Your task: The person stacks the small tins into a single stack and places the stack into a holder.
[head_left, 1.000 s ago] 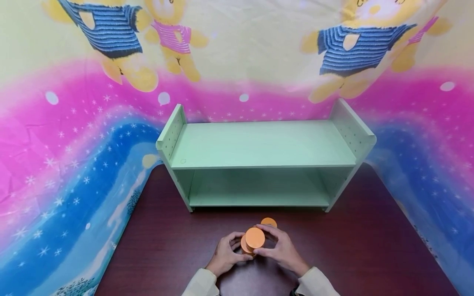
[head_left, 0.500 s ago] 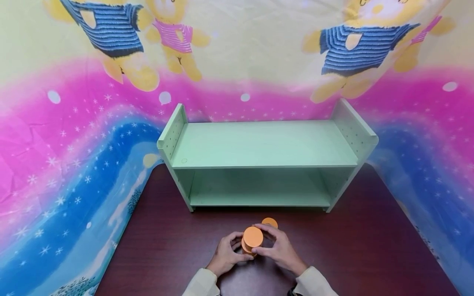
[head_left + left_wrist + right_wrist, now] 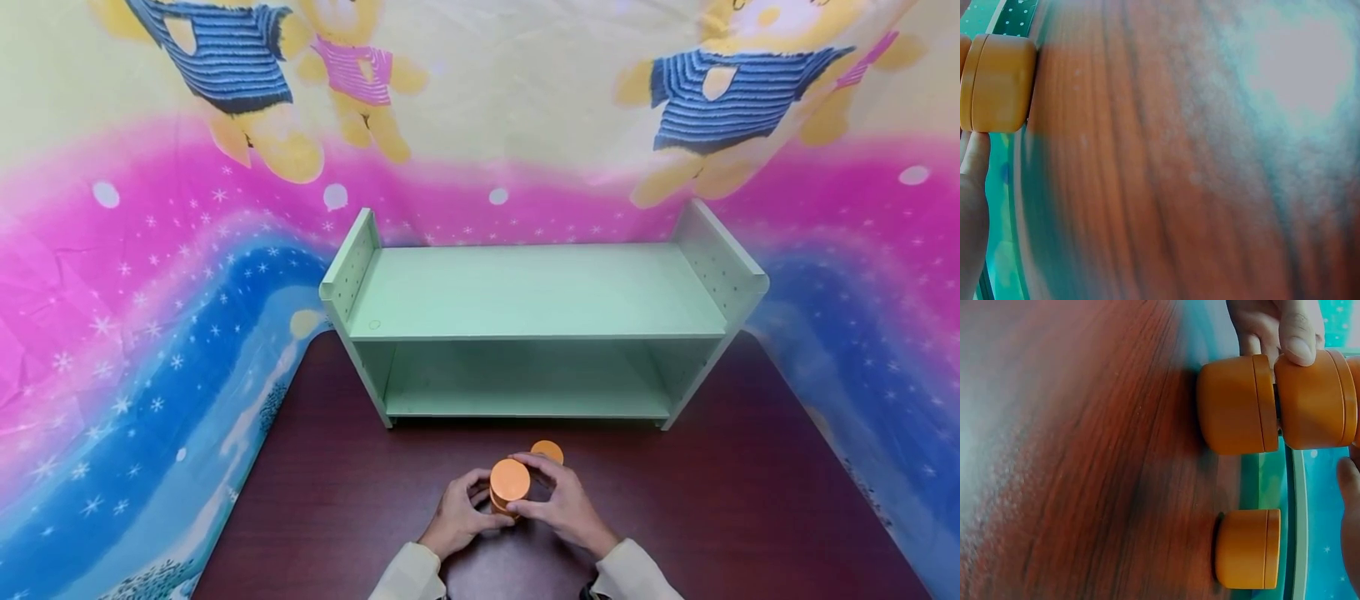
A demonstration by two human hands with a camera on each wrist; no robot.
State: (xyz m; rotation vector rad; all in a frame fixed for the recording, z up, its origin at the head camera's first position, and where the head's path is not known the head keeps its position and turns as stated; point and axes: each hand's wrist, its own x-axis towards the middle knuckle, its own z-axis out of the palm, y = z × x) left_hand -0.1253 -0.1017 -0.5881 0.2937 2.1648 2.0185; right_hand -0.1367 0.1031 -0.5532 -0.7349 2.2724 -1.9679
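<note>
Several small round orange jars with lid seams are here. One jar [image 3: 1235, 403] stands on the table, with a second jar [image 3: 1310, 400] above it; a narrow dark gap shows between them. My left hand [image 3: 459, 515] grips the second jar, its thumb [image 3: 1297, 337] against the side. My right hand [image 3: 568, 507] holds the top jar [image 3: 510, 481] between thumb and fingers, over the left-hand one. In the right wrist view that top jar is mostly cut off at the edge. A separate jar [image 3: 547, 452] stands on the table beyond my right fingers.
A pale green two-tier shelf [image 3: 525, 335] stands at the back of the dark red-brown table [image 3: 315, 500]. Behind and at both sides hangs a cloth [image 3: 480, 108] printed with bears and snowflakes.
My right hand has shifted slightly left with the top jar, which now lines up more closely over the jar below. My left hand stays almost still, and so does the separate jar.
</note>
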